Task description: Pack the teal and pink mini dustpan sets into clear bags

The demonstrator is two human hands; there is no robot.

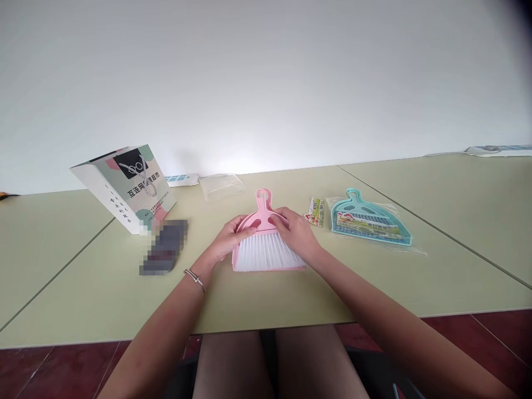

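A small pink dustpan (263, 204) with a white-bristled brush (266, 252) set in it lies on the pale green table (291, 299) in front of me. My left hand (229, 237) grips the set's left side, fingers curled over the brush top. On the right side, my right hand (296, 233) holds it too, with the fingers pressed on the pink back. A thin bracelet circles my left wrist.
A teal dustpan set in clear wrapping (368, 223) lies to the right, with a small printed label (316, 211) beside it. A paper bag (127, 187) stands at the left, a blurred dark object (164, 247) before it. A clear plastic bag (221, 186) lies behind.
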